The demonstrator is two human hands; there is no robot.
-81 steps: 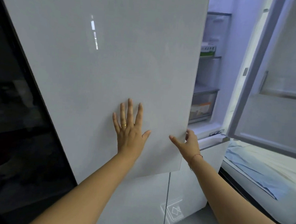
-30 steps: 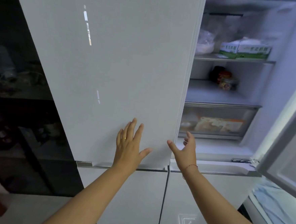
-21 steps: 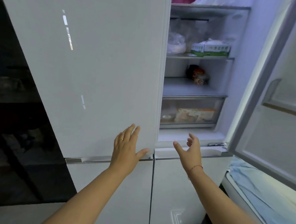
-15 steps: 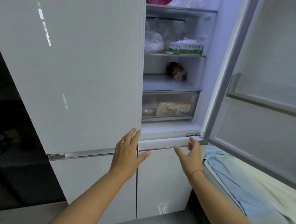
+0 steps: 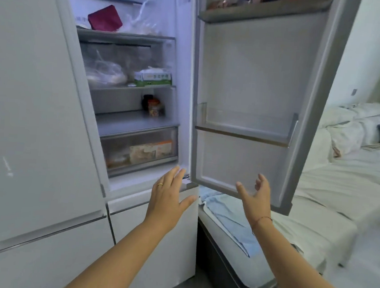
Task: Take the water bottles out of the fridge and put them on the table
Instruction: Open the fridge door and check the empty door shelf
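Note:
A white fridge (image 5: pixel 40 111) fills the left of the head view. Its left upper door is closed and its right upper door (image 5: pixel 256 81) stands wide open. My left hand (image 5: pixel 169 201) hovers open in front of the fridge's lower sill, holding nothing. My right hand (image 5: pixel 256 199) is open too, just below the open door's bottom edge. The lit shelves hold a dark red pouch (image 5: pixel 104 18), plastic bags (image 5: pixel 106 75), a green and white carton (image 5: pixel 153 78) and a small jar (image 5: pixel 153 106). I see no water bottle. The door's middle bin (image 5: pixel 244 127) looks empty.
A clear drawer (image 5: pixel 139 151) with packaged food sits under the shelves. A low padded bench with a light blue cloth (image 5: pixel 231 216) stands right of the fridge, under the open door. A bed with pale bedding (image 5: pixel 351 173) lies further right. Lower fridge doors (image 5: pixel 150 242) are closed.
The left fridge door swung closed and both hands came off it. My view turned right, so the open right compartment and its door are now central. Both hands drifted right.

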